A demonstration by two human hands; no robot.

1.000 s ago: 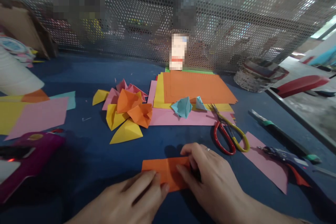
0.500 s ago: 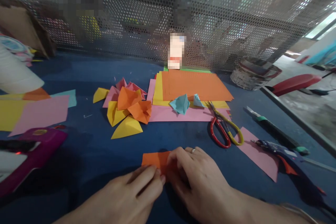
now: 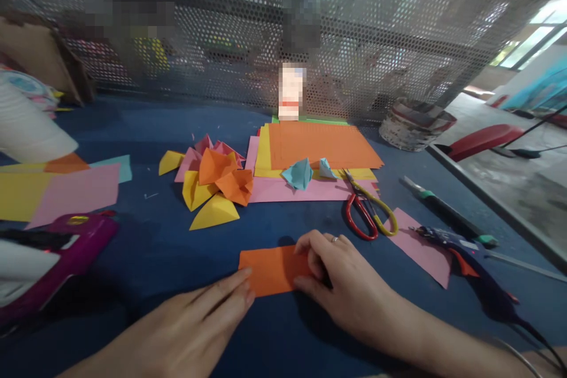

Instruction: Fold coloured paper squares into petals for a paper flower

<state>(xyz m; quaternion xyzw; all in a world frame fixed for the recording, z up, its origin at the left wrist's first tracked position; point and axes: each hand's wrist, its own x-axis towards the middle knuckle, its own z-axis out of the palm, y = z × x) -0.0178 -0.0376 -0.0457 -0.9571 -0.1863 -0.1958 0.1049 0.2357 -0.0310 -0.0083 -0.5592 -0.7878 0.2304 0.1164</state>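
An orange paper rectangle (image 3: pixel 272 271) lies on the blue table (image 3: pixel 146 266) in front of me, its long side running left to right. My left hand (image 3: pixel 195 322) rests with its fingers stretched out, the tips on the paper's left end. At the right end, my right hand (image 3: pixel 343 283) has curled fingers and a thumb gripping the paper's edge. Beyond the hands sits a group of folded paper pieces in orange (image 3: pixel 217 166), yellow (image 3: pixel 215 212) and pink (image 3: pixel 188 165). Two folded light blue pieces (image 3: pixel 299 174) are on the paper stack.
A stack of coloured sheets (image 3: pixel 319 144) lies ahead, with scissors (image 3: pixel 363 212) at its right corner. Further right are a cutter (image 3: pixel 452 212), a glue gun (image 3: pixel 465 251) and a woven basket (image 3: pixel 414 124). A purple tool (image 3: pixel 88 242) and loose papers (image 3: pixel 80 192) are left.
My hands have moved apart along the orange paper, so more of it shows between them. My left hand has shifted left and its fingers have straightened. The view has shifted slightly.
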